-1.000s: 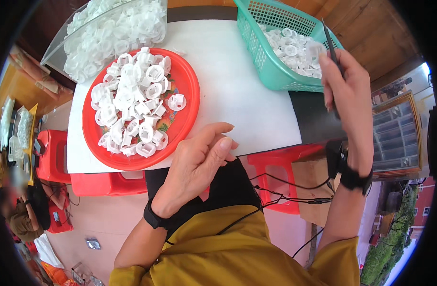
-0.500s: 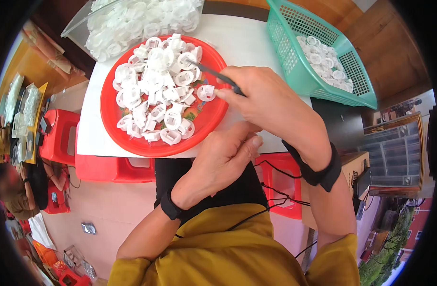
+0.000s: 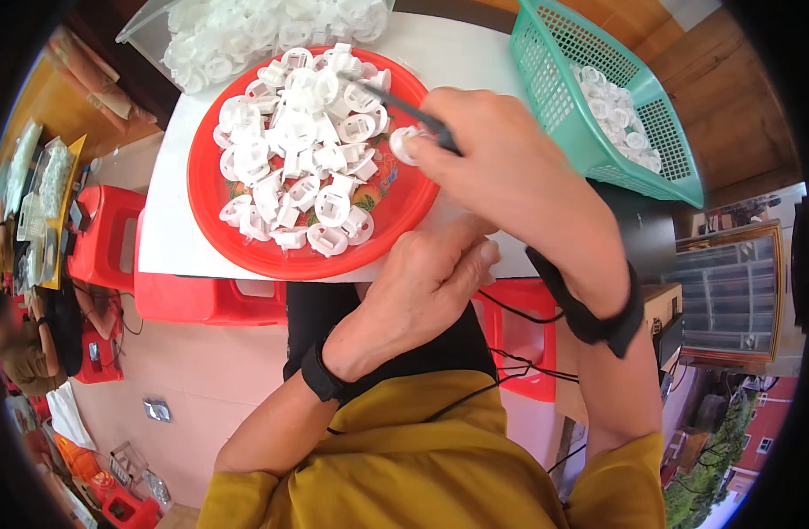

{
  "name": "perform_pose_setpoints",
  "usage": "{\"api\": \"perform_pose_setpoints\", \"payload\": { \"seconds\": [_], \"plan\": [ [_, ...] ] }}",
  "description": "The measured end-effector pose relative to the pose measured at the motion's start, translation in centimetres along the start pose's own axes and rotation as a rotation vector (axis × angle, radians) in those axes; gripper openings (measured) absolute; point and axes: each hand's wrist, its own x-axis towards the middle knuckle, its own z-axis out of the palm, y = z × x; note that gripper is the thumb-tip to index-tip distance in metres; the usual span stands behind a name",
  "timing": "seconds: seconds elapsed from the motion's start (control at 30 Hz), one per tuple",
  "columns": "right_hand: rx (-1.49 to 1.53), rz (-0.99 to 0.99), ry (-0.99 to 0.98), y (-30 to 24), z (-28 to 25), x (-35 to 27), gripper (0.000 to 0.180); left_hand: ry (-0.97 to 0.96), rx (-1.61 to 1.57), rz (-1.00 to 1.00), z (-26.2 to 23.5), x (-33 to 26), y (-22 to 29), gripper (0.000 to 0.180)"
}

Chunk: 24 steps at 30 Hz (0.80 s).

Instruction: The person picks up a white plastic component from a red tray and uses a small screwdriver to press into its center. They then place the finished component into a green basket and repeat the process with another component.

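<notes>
A round red tray (image 3: 395, 189) holds a heap of small white round plastic parts (image 3: 298, 132). Over its right side, my right hand (image 3: 501, 145) is closed round a slim dark tool (image 3: 404, 108), whose exact kind I cannot make out. The tool's tip points left over the heap. By the right thumb is one white plastic part (image 3: 402, 146), apart from the heap and partly covered by the thumb. My left hand (image 3: 426, 278) is at the tray's near right rim, fingers curled and thumb pressed in. Whatever the left fingers hold, if anything, is hidden.
A clear bin (image 3: 144, 28) of white parts stands behind the tray, on the white-topped table (image 3: 171, 194). At the far right is a green basket (image 3: 581, 145) with more parts. Red stools (image 3: 193, 298) stand below, black cables (image 3: 519, 361) hang beside my lap, and a person (image 3: 29, 353) sits left.
My right hand has shifted slightly up and right with the dark tool. The white part by the thumb has moved with it, toward the tray's right rim. My left hand stays closed.
</notes>
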Motion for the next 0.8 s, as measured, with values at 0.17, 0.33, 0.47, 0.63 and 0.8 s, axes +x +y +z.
{"api": "perform_pose_setpoints", "payload": {
  "seconds": [0.17, 0.33, 0.47, 0.63, 0.8],
  "plan": [
    [0.353, 0.25, 0.09, 0.4, -2.3, -5.1, 0.02, 0.058, -0.165, -0.056, 0.2, 0.0, 0.7, 0.039],
    [0.847, 0.553, 0.058, 2.6, -1.2, -8.6, 0.021, 0.026, -0.194, -0.107, -0.1, -0.1, 1.1, 0.05],
    [1.064, 0.596, 0.001, 4.0, -0.4, -9.6, 0.022, -0.014, -0.172, -0.094, 0.0, 0.1, 0.9, 0.048],
    [1.188, 0.571, -0.134, 5.1, 0.0, -9.5, 0.026, 0.011, -0.161, -0.082, 0.4, 0.4, 0.8, 0.029],
    [1.2, 0.584, -0.125, 4.6, 0.0, -9.5, 0.029, 0.067, -0.102, -0.083, 0.8, 0.4, 0.6, 0.021]
  ]
}}
